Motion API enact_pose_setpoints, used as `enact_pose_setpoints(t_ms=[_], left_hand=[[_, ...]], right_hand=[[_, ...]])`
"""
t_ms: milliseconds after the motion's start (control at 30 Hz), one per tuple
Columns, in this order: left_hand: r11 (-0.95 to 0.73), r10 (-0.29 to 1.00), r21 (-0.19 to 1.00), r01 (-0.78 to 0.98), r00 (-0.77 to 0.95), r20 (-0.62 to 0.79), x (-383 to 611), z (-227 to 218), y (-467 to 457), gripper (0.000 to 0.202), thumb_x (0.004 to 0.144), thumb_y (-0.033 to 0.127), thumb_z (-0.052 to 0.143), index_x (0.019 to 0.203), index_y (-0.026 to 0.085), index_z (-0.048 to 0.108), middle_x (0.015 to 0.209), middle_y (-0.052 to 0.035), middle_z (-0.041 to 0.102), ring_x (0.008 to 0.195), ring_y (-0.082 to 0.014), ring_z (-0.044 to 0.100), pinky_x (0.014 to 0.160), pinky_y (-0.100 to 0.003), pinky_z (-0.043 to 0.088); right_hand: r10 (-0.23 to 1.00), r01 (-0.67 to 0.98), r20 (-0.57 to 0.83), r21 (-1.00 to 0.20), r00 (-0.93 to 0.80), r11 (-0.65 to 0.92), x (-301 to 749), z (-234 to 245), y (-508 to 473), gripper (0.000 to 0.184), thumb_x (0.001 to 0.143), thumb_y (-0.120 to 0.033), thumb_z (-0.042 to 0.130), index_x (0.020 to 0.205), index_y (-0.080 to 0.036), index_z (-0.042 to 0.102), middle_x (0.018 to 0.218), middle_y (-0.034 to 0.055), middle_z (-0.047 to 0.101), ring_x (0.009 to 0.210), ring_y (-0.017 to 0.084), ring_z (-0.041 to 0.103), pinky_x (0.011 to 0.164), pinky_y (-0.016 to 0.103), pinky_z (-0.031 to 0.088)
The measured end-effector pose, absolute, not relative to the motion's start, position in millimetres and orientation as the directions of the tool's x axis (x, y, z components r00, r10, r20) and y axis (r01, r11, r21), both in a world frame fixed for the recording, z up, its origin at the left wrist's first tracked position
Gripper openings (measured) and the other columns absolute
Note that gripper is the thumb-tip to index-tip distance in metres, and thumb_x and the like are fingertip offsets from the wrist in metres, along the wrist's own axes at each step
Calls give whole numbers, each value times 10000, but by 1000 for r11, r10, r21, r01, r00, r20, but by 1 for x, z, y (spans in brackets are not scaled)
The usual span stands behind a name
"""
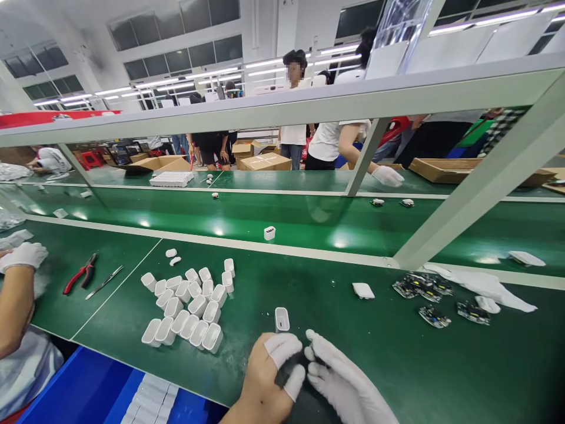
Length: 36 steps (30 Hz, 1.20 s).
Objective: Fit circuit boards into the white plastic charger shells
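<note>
My left hand [272, 377], with white finger covers on its thumb and forefinger, is bent into a pinch at the near edge of the green bench. Facing it, my right hand [342, 380] wears a white glove and has its fingers curled inward. A dark patch shows between the two hands; whatever they hold is too hidden to make out. One open white plastic case [282, 320] stands just beyond my left fingertips. To the left is a cluster of similar white cases [189, 306]. Several small circuit boards [422, 287] lie at the right.
Red-handled pliers [80, 274] and tweezers [104, 282] lie left, near a co-worker's gloved hand [24, 257]. A slanted metal post [477, 171] rises at right. Across the bench runs a green conveyor belt [238, 215] carrying a white case [269, 233]. A blue bin [83, 386] sits below.
</note>
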<state>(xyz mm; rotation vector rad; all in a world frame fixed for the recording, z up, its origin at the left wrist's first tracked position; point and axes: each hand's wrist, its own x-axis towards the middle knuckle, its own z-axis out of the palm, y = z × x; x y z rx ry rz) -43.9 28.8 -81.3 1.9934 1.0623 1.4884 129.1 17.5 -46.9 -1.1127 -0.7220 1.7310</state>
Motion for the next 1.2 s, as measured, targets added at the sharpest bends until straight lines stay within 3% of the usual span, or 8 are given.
enact_pose_setpoints(t_ms=[133, 233, 367, 500, 567, 667, 867, 1200], left_hand=[[-309, 950, 866, 393, 88, 300, -55, -78, 53, 602, 750, 85, 580, 1330, 218, 485, 1345, -106, 523, 1270, -273, 458, 1074, -471, 385], [-201, 975, 903, 380, 169, 146, -58, -79, 69, 623, 704, 107, 625, 1311, 186, 506, 1245, -114, 584, 1192, -277, 513, 1045, -473, 403], [-231, 954, 905, 358, 266, 138, -57, -80, 70, 489, 697, 122, 644, 1177, 200, 593, 1118, -67, 637, 1061, -241, 553, 965, -419, 448], [-299, 924, 894, 334, 337, 183, -57, -76, 62, 513, 680, 116, 662, 1180, 210, 598, 1117, -55, 649, 1030, -240, 527, 921, -393, 452], [-304, 920, 892, 334, 346, 184, -58, -74, 61, 522, 681, 106, 645, 1186, 229, 603, 1110, -44, 658, 1004, -241, 525, 906, -393, 451], [-304, 922, 889, 342, 340, 184, -59, -72, 62, 520, 676, 108, 633, 1177, 243, 616, 1078, -37, 671, 965, -244, 527, 882, -393, 453], [-313, 922, 883, 350, 334, 195, -58, -75, 64, 515, 653, 91, 623, 1144, 244, 637, 1053, -35, 675, 942, -244, 517, 860, -382, 451], [-296, 924, 887, 354, 341, 172, -60, -75, 63, 479, 652, 92, 626, 1106, 242, 652, 1016, -33, 668, 926, -242, 509, 845, -368, 444]], right_hand=[[962, -95, -272, -958, 3, -270, 132, -45, 26, 531, 820, -508, 659, 1258, -234, 539, 906, 32, 618, 786, 203, 605, 791, 347, 546], [993, 238, -121, -964, 1, -118, 136, -40, 36, 509, 763, -462, 697, 1171, -216, 518, 845, 20, 618, 749, 204, 605, 744, 342, 541], [978, 592, -49, -802, -201, 81, 135, -28, 52, 327, 757, -339, 652, 1059, -228, 594, 888, 24, 661, 754, 204, 621, 730, 329, 529], [925, 746, -24, -600, -379, 290, 125, -20, 66, 337, 782, -274, 616, 1112, -235, 561, 830, -3, 678, 675, 182, 623, 633, 286, 509], [906, 797, -15, -482, -424, 365, 119, -19, 73, 281, 778, -264, 637, 1049, -233, 570, 751, -18, 659, 620, 178, 601, 567, 270, 473], [871, 801, 4, -390, -491, 453, 115, -19, 81, 178, 740, -294, 716, 883, -239, 625, 740, -9, 645, 659, 198, 590, 596, 283, 449], [813, 761, 87, -304, -576, 573, 116, -29, 87, 346, 700, -219, 761, 1031, -220, 662, 855, 42, 641, 763, 230, 583, 679, 328, 462], [807, 680, 240, -440, -540, 586, 120, -46, 81, 384, 714, -175, 744, 1075, -256, 641, 889, 44, 600, 783, 217, 567, 702, 350, 494]])
